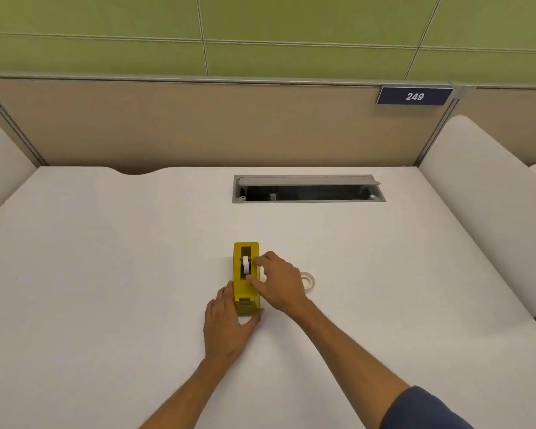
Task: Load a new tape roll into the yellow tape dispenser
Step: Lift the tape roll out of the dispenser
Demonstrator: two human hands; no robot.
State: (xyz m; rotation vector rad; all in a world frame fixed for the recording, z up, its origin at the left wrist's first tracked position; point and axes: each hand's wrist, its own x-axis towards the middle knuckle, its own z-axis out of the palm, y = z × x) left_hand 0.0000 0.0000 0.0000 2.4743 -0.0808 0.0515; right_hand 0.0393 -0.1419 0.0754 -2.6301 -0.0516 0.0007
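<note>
Yellow plastic tape dispenser (246,278) stands mid-desk, toward the near edge of the white desk (106,274). Left hand (226,326) braces its near end, fingers and thumb wrapped round the base. Right hand (279,281) pinches the white tape roll (246,264) sitting in the slot. A second flat white tape roll (307,280) lies just right of that hand. Judgement: roll is at the cradle, seating unconfirmed; tape not visibly threaded to the cutter.

White desk (106,274), tan partition (198,125), green wall panels (291,20)
</note>
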